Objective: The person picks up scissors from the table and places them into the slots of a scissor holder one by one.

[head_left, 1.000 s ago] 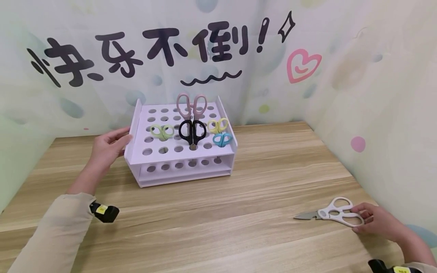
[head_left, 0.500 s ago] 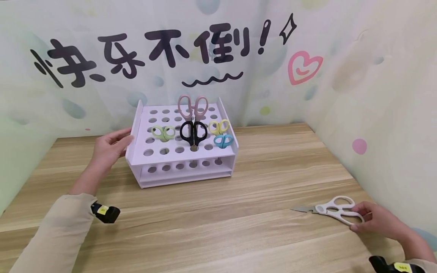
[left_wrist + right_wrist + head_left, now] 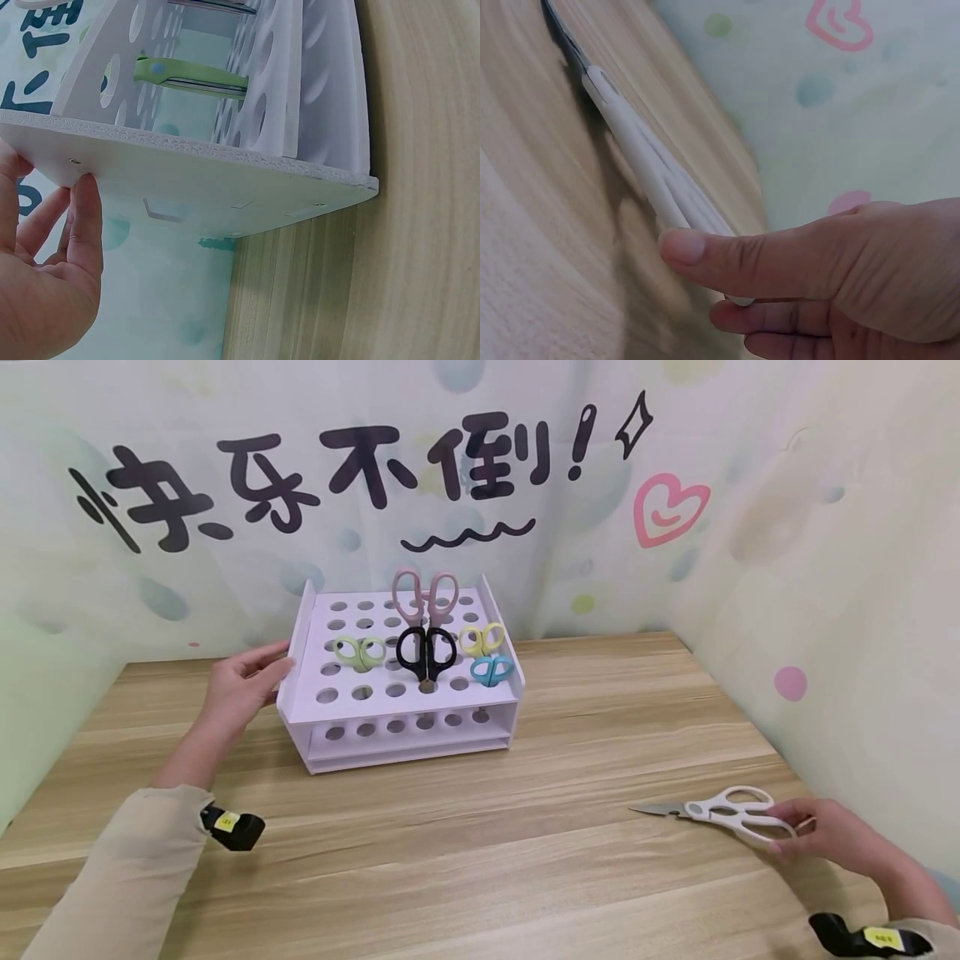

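Observation:
My right hand [image 3: 840,837] pinches a pair of scissors [image 3: 697,811] by its white handles. In the right wrist view the thumb lies over the handle [image 3: 641,154], with curled fingers beneath. The blades point left, tilted toward the wooden table. My left hand [image 3: 236,689] touches the left side of a white rack with holes [image 3: 408,704]; in the left wrist view its fingertips rest against the side panel [image 3: 202,172]. Standing in the rack are scissors with pink [image 3: 432,610], black [image 3: 426,670], green [image 3: 363,654], yellow [image 3: 481,644] and blue [image 3: 492,676] handles.
The rack stands on the wooden table [image 3: 450,843] near its back edge, close to a printed curtain [image 3: 570,560]. The curtain also runs along the table's right side, beside my right hand. Each wrist wears a black camera mount [image 3: 234,828].
The white-handled scissors have come up slightly and shifted a little left in my right hand, tilting so the blades dip. My left hand has stayed at the rack's side.

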The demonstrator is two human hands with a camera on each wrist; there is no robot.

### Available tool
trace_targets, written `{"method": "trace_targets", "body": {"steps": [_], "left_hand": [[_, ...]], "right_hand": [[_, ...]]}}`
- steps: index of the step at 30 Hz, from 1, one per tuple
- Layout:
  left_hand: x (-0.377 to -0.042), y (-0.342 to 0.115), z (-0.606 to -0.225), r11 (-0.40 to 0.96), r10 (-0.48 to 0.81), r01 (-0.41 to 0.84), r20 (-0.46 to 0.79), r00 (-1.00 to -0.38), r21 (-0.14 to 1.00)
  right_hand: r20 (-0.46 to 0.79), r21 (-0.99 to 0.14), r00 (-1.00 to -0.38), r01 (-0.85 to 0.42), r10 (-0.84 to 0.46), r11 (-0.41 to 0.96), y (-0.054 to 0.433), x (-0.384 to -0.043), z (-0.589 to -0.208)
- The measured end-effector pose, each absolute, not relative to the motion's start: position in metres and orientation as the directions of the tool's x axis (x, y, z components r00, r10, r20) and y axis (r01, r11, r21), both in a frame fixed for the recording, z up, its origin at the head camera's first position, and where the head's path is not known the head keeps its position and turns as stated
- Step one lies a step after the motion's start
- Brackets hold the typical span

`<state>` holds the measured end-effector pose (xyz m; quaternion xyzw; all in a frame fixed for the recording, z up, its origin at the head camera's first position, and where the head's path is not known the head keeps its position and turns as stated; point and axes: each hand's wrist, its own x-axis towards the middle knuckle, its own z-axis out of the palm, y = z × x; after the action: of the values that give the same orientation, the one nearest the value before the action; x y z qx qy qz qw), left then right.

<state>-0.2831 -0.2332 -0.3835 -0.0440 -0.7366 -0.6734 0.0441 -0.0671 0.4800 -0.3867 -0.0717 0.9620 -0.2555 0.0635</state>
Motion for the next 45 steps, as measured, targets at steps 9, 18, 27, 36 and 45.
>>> {"method": "trace_targets", "body": {"steps": [9, 18, 27, 36, 45], "left_hand": [[-0.315, -0.250, -0.421, 0.081, -0.041, 0.149, 0.153, -0.987, 0.985], [-0.312, -0.248, -0.416, 0.061, -0.024, 0.139, 0.140, -0.990, 0.988], [-0.299, -0.242, -0.401, 0.052, 0.001, 0.139, 0.139, -0.990, 0.989], [-0.260, -0.217, -0.358, 0.118, -0.026, 0.107, 0.111, -0.993, 0.987], [-0.235, -0.204, -0.332, 0.078, 0.000, 0.102, 0.103, -0.995, 0.992]], "right_hand": [[-0.049, -0.492, -0.981, -0.142, -0.190, 0.859, 0.476, -0.074, -0.377], [0.024, -0.524, -0.973, -0.209, -0.231, 0.826, 0.471, -0.084, -0.367], [0.002, -0.603, -0.957, -0.232, -0.289, 0.764, 0.466, -0.092, -0.357], [0.026, -0.717, -0.951, -0.232, -0.308, 0.657, 0.463, -0.096, -0.338], [0.103, -0.751, -0.928, -0.309, -0.359, 0.583, 0.457, -0.102, -0.325]]}}
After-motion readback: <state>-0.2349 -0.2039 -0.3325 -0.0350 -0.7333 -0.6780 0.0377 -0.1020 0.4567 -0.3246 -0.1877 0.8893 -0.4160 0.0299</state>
